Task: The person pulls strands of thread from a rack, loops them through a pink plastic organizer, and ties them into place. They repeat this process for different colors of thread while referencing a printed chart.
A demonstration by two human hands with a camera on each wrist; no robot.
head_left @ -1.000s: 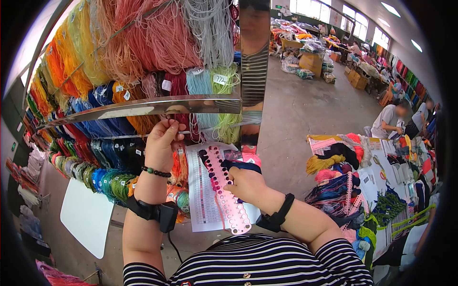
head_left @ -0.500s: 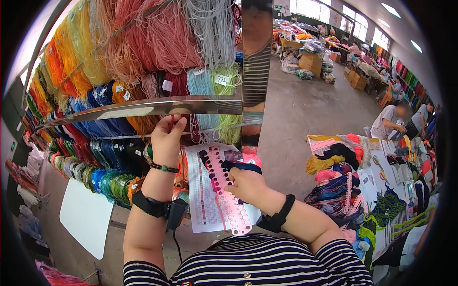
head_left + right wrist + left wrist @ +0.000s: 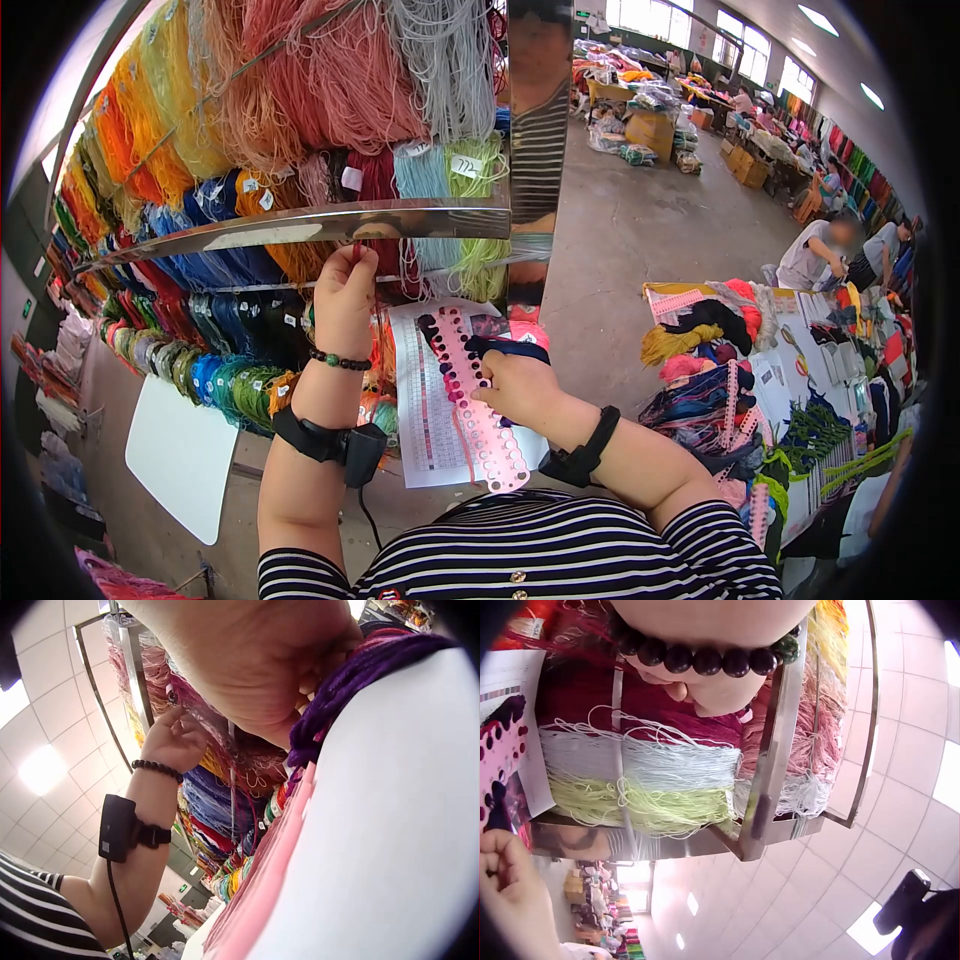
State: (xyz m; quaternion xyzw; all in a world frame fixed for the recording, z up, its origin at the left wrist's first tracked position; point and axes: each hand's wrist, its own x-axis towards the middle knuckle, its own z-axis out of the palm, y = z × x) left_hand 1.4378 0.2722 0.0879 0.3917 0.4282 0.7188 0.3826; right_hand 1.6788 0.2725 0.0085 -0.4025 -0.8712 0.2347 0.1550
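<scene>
My left hand (image 3: 343, 295) is raised to the yarn rack, just under its metal bar. Its thumb and fingers pinch dark red yarn (image 3: 357, 250) among the hanging skeins; in the left wrist view the palm and a beaded bracelet (image 3: 708, 661) cover most of the fingertips. Lower and to the right, my right hand (image 3: 520, 388) grips a pink perforated card (image 3: 490, 440) along its edge. Dark navy, purple and magenta yarn tufts are looped through the card's upper holes. A printed chart sheet (image 3: 420, 400) lies behind the card. Purple yarn (image 3: 352, 686) hangs beside the right fingers.
A metal bar (image 3: 300, 225) crosses the rack above my left hand. A mirror-like post (image 3: 535, 150) stands at the rack's right end. Skeins of light blue and lime yarn (image 3: 475, 180) hang nearby. To the right, a table holds yarn heaps (image 3: 690, 390); people work beyond it.
My left hand has shifted slightly at the dark red yarn, its thumb and fingertips now closer together. The right hand and pink card have stayed nearly still.
</scene>
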